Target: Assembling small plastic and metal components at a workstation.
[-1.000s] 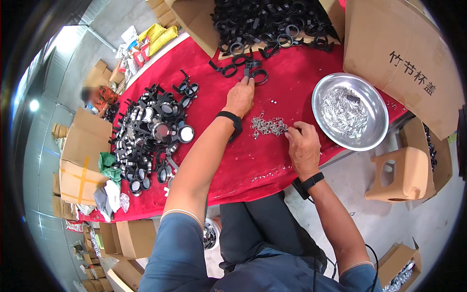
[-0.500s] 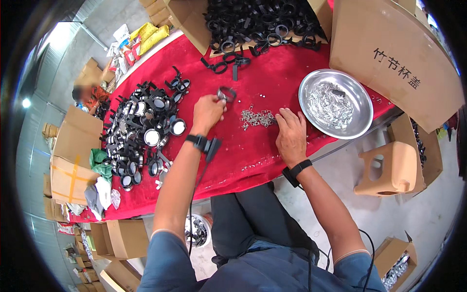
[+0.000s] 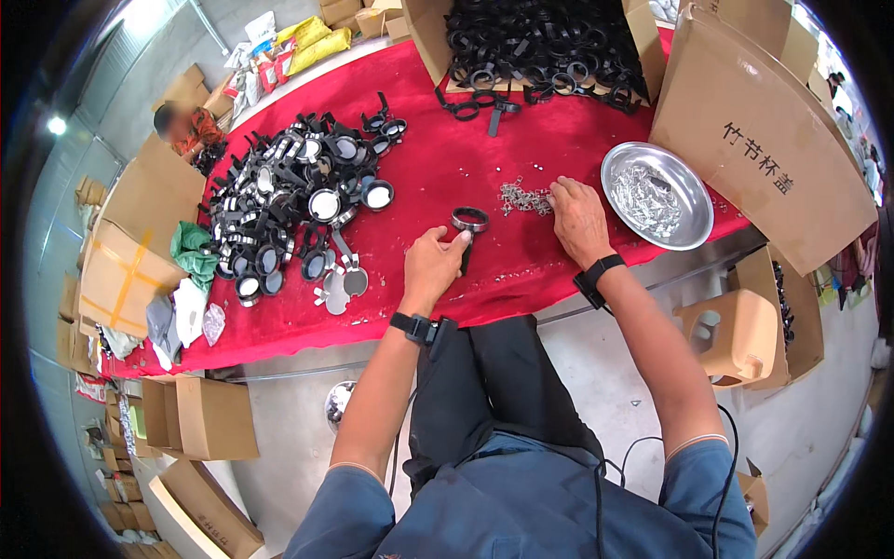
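My left hand (image 3: 430,270) grips a black ring-shaped part with a handle (image 3: 468,224), holding it just above the red cloth (image 3: 438,158) near the table's front edge. My right hand (image 3: 577,216) rests palm down on the cloth, fingertips at a small scatter of silver screws (image 3: 521,197). Both wrists wear black bands. A big heap of black ring parts with white round inserts (image 3: 293,210) lies to the left. Two loose white-faced parts (image 3: 343,279) lie just left of my left hand.
A round metal bowl of silver pieces (image 3: 656,196) sits right of my right hand. An open cardboard box full of black rings (image 3: 540,42) stands at the back. A large cardboard flap (image 3: 759,149) leans at right. Cartons surround the table; another person (image 3: 182,126) sits far left.
My left hand picked a black ring part from near the box and pulled it back toward the front edge. My right hand stayed at the screws.
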Demonstrator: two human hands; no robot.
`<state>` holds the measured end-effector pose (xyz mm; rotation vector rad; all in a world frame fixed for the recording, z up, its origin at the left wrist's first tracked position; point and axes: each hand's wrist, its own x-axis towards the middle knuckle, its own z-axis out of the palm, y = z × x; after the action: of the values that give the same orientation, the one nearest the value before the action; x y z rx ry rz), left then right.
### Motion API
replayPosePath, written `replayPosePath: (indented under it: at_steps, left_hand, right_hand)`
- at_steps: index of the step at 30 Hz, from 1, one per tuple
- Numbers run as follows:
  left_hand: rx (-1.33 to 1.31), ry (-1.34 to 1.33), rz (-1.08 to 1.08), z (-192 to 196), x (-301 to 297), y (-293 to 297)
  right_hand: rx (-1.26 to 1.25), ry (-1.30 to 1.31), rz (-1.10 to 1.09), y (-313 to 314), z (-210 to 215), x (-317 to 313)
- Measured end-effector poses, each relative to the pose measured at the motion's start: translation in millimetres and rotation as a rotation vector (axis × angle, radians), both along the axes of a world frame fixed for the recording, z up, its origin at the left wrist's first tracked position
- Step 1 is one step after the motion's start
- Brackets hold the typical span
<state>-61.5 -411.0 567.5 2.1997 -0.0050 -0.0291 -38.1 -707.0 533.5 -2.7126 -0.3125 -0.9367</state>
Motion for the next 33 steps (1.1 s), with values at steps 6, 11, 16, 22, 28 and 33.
replayPosePath:
  at_steps: [6,11,16,22,28,33]
  left_hand:
    - [0.330,-0.477,0.146,-10.2,-12.4,84.9]
    - [0.613,-0.421,0.267,-14.3,-36.3,164.8]
    - [0.481,-0.436,0.071,-43.8,-39.4,204.4]
    - [0.445,-0.336,0.140,-33.3,-36.6,189.0]
    - [0.580,-0.147,0.056,-23.9,-24.1,202.2]
    - [0.508,-0.235,0.144,-29.1,-27.4,199.0]
  right_hand:
    - [0.234,-0.022,0.044,55.0,23.0,-23.9]
    - [0.427,0.168,0.151,113.5,14.1,-34.6]
    - [0.526,0.179,0.103,130.9,-2.1,-24.4]
    - [0.513,0.234,0.058,101.8,-13.2,-19.1]
    - [0.497,0.260,0.074,100.6,-14.2,-29.3]
    - [0.479,0.184,0.093,96.3,-23.4,-28.0]
